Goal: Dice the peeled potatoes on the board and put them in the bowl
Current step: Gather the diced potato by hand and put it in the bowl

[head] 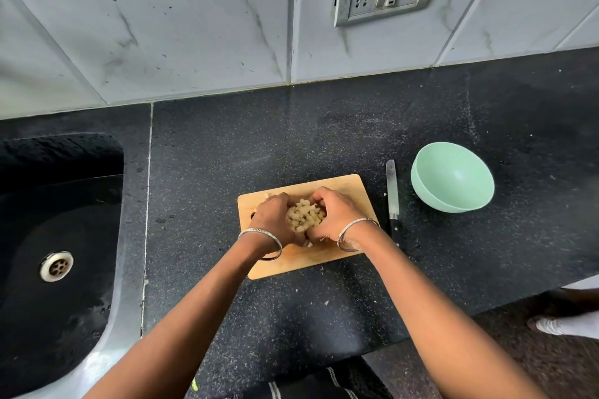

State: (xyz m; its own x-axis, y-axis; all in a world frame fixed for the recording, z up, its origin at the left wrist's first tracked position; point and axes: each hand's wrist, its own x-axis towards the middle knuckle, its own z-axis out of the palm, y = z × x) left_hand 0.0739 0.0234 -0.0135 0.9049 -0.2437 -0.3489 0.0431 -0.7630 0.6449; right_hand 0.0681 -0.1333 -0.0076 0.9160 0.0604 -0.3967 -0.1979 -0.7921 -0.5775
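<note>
Potato (304, 215) sits at the middle of the board (343, 186) as a heap of small, pale, slightly uneven cubes. The left hand (274, 217) and right hand (337, 214) cup it from either side, fingers curled round the heap, probably to gather it for one lift. The knife (393, 191) lies just right of the board, out of the way. Farther right stands the bowl (453, 178), with nothing in it.

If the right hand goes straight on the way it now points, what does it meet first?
Probably the diced potato pile, which the right hand touches on the board; beyond it, the left hand.
</note>
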